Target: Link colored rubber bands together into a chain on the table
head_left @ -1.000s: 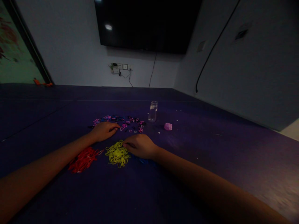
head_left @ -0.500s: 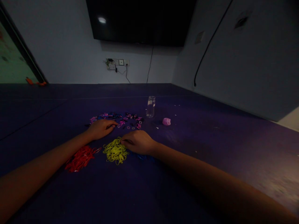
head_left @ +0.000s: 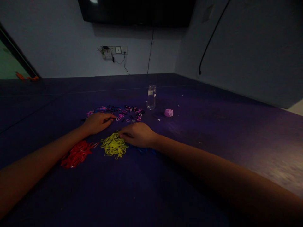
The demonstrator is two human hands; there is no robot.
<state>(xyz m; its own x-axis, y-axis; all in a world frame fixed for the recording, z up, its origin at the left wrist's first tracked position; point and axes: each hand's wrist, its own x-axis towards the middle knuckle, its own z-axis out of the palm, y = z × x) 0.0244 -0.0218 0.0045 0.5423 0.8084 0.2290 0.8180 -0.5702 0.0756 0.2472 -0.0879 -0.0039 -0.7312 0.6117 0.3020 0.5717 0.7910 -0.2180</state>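
My left hand [head_left: 97, 123] rests at the near side of a spread of pink, black and blue rubber bands [head_left: 111, 108]. Its fingers are stretched out, the tips by a few pink bands [head_left: 121, 116]. My right hand [head_left: 138, 134] has its fingers curled in a pinch at the upper right edge of a yellow rubber band pile [head_left: 114, 145]; whatever lies between the fingertips is hidden. A red rubber band pile [head_left: 77, 154] lies below my left wrist. Blue rubber bands [head_left: 143, 150] show partly from under my right hand.
Beyond my right hand a clear jar [head_left: 151, 98] stands upright on the dark purple surface [head_left: 132, 189]. A pink lump [head_left: 169, 113] lies to its right, with small white scraps [head_left: 158, 119] nearby. A wall screen [head_left: 139, 12] and sockets [head_left: 115, 50] are at the back.
The view has tilted slightly downward, so everything sits higher in the picture. Both hands keep about the same places relative to the rubber bands.
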